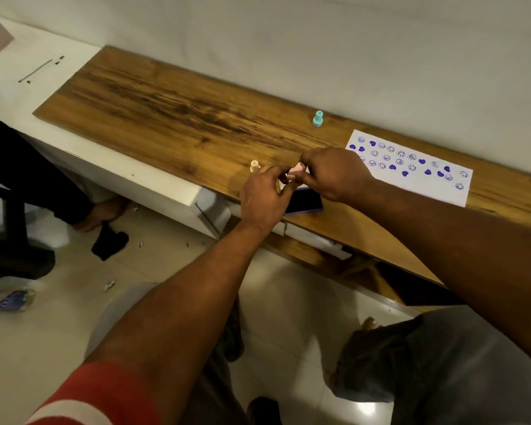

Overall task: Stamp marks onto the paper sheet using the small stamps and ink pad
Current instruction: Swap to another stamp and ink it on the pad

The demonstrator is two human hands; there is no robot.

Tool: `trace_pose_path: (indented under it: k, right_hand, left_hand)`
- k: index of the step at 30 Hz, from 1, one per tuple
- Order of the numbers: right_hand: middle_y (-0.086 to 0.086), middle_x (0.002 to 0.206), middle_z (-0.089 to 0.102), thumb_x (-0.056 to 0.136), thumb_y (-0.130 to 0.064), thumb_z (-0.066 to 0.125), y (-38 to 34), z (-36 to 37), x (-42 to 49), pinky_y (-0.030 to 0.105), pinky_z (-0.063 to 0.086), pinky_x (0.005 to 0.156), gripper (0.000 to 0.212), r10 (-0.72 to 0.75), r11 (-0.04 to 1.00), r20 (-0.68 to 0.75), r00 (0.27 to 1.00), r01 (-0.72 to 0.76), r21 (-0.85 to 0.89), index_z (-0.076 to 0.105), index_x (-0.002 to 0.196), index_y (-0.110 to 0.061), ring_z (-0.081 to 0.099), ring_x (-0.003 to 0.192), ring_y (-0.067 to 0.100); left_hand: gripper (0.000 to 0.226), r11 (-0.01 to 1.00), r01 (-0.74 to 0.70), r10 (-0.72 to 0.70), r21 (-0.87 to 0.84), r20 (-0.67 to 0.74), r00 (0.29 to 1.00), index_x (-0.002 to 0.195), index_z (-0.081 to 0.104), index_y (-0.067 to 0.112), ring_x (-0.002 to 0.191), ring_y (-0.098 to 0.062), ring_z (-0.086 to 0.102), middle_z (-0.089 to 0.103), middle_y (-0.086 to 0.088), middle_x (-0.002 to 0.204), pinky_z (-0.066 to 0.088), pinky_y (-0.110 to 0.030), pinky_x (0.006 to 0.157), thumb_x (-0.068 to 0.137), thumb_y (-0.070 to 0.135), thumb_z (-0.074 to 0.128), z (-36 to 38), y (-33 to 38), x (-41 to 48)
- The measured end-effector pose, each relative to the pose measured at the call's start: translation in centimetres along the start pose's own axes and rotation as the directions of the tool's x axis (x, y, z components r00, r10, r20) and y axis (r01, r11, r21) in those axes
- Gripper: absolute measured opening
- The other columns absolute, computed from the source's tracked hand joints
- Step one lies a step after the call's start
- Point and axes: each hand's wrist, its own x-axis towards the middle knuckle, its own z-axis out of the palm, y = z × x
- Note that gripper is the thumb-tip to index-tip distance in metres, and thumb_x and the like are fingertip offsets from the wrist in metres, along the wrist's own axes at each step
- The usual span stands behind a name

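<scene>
A small pink stamp (295, 171) is held between both hands above the wooden tabletop (172, 111). My left hand (265, 196) pinches its near end and my right hand (334, 174) pinches its far end. Just below them lies the ink pad (307, 201), dark with a purple rim, partly hidden by my hands. The white paper sheet (411, 167) lies to the right, covered with several blue smiley and heart marks. A cream stamp (254, 165) stands upright just left of my left hand. A teal stamp (318, 118) stands farther back near the wall.
The wall runs close behind the tabletop. A white cabinet (129, 176) sits under its left part. Another person's dark-clothed leg and foot (98, 213) are at the left, by a chair base. Small litter and a black cloth (109, 242) lie on the tiled floor.
</scene>
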Motion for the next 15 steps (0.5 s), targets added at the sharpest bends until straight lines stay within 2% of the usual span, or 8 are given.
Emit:
trace_pose_path:
  k: [2, 5, 7, 9, 11, 15]
  right_hand:
    - [0.000, 0.081, 0.065, 0.105, -0.058, 0.030, 0.2, 0.3, -0.1, 0.028, 0.030, 0.054, 0.053, 0.017, 0.995, 0.053, 0.998, -0.011, -0.101, 0.068, 0.097, -0.022, 0.058, 0.073, 0.020]
    - [0.004, 0.080, 0.066, 0.107, -0.053, 0.030, 0.4, 0.5, 0.3, 0.030, 0.031, 0.056, 0.053, 0.033, 0.998, 0.110, 0.993, -0.027, -0.056, 0.068, 0.093, -0.019, 0.057, 0.072, 0.021]
    - [0.002, 0.076, 0.062, 0.107, -0.052, 0.033, 0.6, 0.3, 0.7, 0.031, 0.030, 0.056, 0.049, -0.012, 1.000, 0.154, 0.988, 0.014, -0.015, 0.063, 0.088, -0.019, 0.056, 0.072, 0.021]
    - [-0.002, 0.071, 0.056, 0.107, -0.052, 0.036, 0.8, 0.0, 1.0, 0.032, 0.030, 0.058, 0.041, -0.079, 0.997, 0.204, 0.976, 0.075, 0.026, 0.056, 0.085, -0.024, 0.054, 0.069, 0.020]
    - [-0.003, 0.071, 0.055, 0.107, -0.051, 0.037, 0.8, -0.1, 1.1, 0.032, 0.032, 0.060, 0.037, -0.139, 0.990, 0.232, 0.963, 0.136, 0.031, 0.052, 0.084, -0.026, 0.053, 0.068, 0.019]
    - [-0.002, 0.077, 0.059, 0.106, -0.053, 0.035, 0.5, 0.7, 0.8, 0.031, 0.033, 0.056, 0.034, -0.132, 0.991, 0.182, 0.975, 0.135, -0.006, 0.051, 0.090, -0.029, 0.054, 0.069, 0.015]
  left_hand:
    - [0.031, 1.000, 0.011, -0.011, 0.021, -0.009, 1.000, 0.117, 0.077, 0.019, 0.095, -0.013, 0.065, 0.075, 0.003, 0.106, 0.041, -0.026, 0.074, 0.095, 0.041, 0.073, 0.1, 0.4, -0.1]
    - [0.028, 0.998, 0.047, -0.047, 0.030, 0.000, 0.999, 0.115, 0.077, 0.019, 0.092, -0.011, 0.063, 0.074, 0.003, 0.106, 0.037, -0.020, 0.072, 0.095, 0.038, 0.074, 0.3, 0.7, -0.1]
    - [0.026, 0.999, 0.052, -0.052, 0.004, 0.004, 0.999, 0.112, 0.078, 0.019, 0.086, -0.004, 0.057, 0.074, 0.004, 0.103, 0.032, -0.015, 0.068, 0.094, 0.037, 0.076, 0.5, 0.6, -0.3]
    - [0.028, 0.999, 0.043, -0.042, -0.015, 0.022, 0.999, 0.114, 0.078, 0.019, 0.085, -0.004, 0.056, 0.074, 0.003, 0.103, 0.037, -0.020, 0.069, 0.094, 0.039, 0.076, 0.6, 0.3, -0.7]
    - [0.031, 0.998, 0.052, -0.051, -0.034, 0.032, 0.998, 0.114, 0.078, 0.019, 0.085, -0.010, 0.061, 0.073, 0.003, 0.101, 0.043, -0.027, 0.070, 0.094, 0.043, 0.076, 0.6, 0.0, -1.1]
    - [0.036, 0.986, 0.127, -0.125, -0.103, 0.027, 0.992, 0.117, 0.077, 0.022, 0.087, -0.010, 0.063, 0.069, 0.009, 0.098, 0.053, -0.032, 0.071, 0.092, 0.047, 0.076, 0.1, -1.5, -1.8]
